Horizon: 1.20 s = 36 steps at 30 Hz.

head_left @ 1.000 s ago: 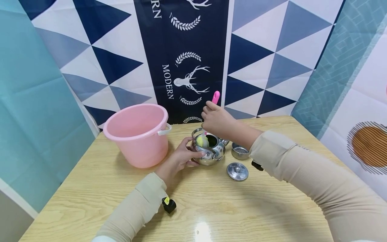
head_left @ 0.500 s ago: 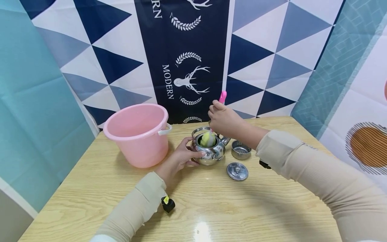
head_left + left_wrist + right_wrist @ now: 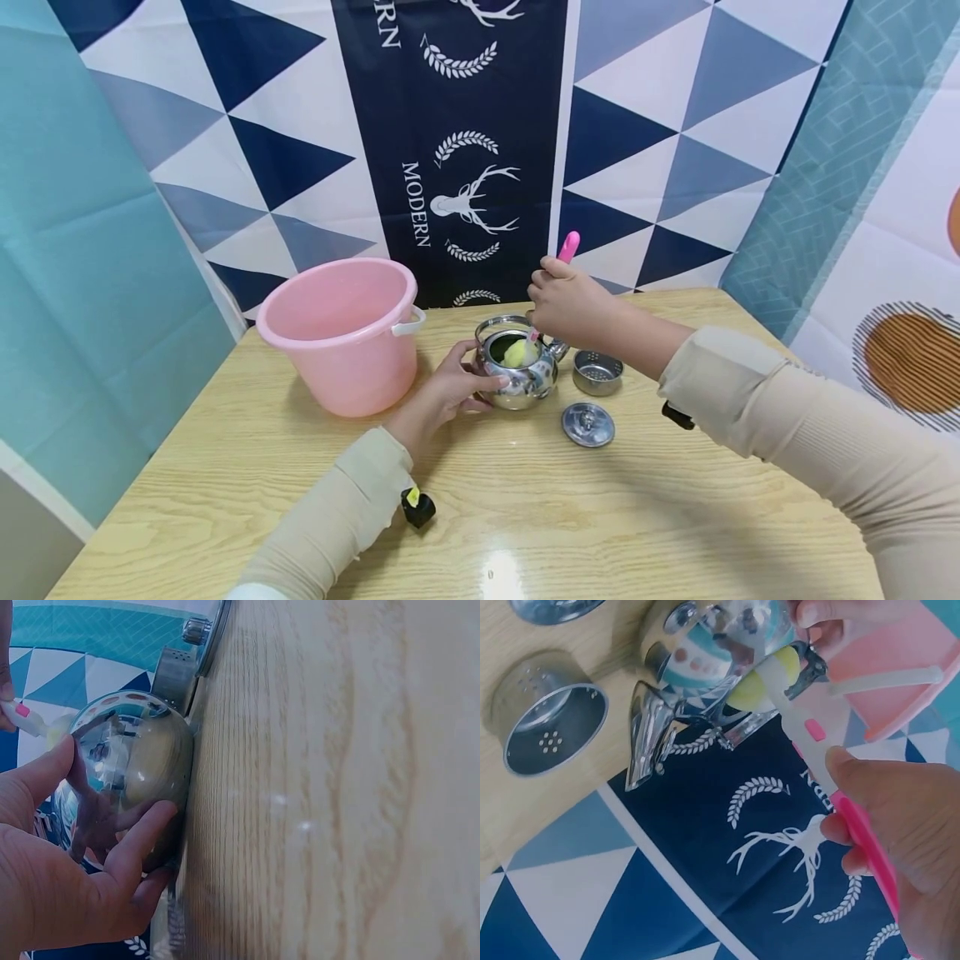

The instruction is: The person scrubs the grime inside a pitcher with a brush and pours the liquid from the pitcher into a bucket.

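A shiny steel teapot (image 3: 525,385) stands upright on the table, its lid off and its spout toward the right. My left hand (image 3: 453,379) holds its left side; in the left wrist view the thumb lies near the rim and the fingers (image 3: 142,840) curve along the round belly. My right hand (image 3: 566,304) grips the pink and white handle (image 3: 866,844) of a sponge brush above the teapot. The brush slants, and its yellow sponge head (image 3: 517,354) sits in the teapot's mouth. How deep the sponge reaches is hidden by the rim.
A perforated steel strainer (image 3: 597,377) stands right of the teapot, with the round steel lid (image 3: 588,425) lying in front of it. Left of the teapot is a large pink bucket (image 3: 352,358) with a white handle. A patterned wall cloth (image 3: 457,125) hangs behind the wooden table (image 3: 480,500).
My right hand has moved right and slightly down, tilting the brush handle further right. The sponge has shifted from the left of the teapot's mouth toward the right. My left hand stays put.
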Each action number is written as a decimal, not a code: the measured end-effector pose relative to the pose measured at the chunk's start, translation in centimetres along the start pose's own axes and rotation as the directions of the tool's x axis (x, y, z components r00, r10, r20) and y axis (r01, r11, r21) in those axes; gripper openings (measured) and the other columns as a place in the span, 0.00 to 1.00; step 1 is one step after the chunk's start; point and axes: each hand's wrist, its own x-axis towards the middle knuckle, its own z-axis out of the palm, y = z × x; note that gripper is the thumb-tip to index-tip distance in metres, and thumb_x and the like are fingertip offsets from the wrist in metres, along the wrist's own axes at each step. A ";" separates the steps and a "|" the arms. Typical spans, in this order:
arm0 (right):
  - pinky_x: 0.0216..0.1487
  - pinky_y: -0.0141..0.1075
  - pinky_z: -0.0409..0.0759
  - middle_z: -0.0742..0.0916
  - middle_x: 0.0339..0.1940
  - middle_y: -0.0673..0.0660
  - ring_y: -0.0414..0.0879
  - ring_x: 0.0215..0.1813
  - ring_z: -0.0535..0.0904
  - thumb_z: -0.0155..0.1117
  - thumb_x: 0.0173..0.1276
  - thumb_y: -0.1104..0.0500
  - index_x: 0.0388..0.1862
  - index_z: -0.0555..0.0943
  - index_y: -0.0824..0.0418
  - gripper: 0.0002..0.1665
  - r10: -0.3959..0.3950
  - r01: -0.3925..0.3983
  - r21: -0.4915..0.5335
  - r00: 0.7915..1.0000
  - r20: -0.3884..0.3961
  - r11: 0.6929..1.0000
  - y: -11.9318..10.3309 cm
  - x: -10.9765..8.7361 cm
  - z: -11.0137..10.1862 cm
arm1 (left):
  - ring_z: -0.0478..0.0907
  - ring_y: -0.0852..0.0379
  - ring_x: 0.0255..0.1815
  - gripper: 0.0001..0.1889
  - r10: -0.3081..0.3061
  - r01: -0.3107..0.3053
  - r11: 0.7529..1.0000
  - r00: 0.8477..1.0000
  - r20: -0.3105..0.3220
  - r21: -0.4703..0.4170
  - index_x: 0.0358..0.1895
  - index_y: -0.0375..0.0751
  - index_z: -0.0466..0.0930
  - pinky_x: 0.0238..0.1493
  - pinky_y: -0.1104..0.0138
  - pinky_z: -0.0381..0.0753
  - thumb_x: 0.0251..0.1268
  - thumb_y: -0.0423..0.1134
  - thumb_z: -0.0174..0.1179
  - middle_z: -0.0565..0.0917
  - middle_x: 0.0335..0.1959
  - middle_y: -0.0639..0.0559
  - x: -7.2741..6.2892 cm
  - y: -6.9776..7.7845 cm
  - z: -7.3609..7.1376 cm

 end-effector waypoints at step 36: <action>0.60 0.46 0.59 0.87 0.37 0.53 0.51 0.48 0.75 0.73 0.58 0.58 0.26 0.87 0.52 0.03 0.010 -0.024 -0.143 0.995 -0.100 0.989 -0.6 1.3 0.4 | 0.78 0.44 0.47 0.41 -0.009 0.009 1.000 1.000 0.003 0.028 0.70 0.52 0.61 0.42 0.52 0.86 0.54 0.28 0.71 0.67 0.56 0.37 -0.5 0.3 0.0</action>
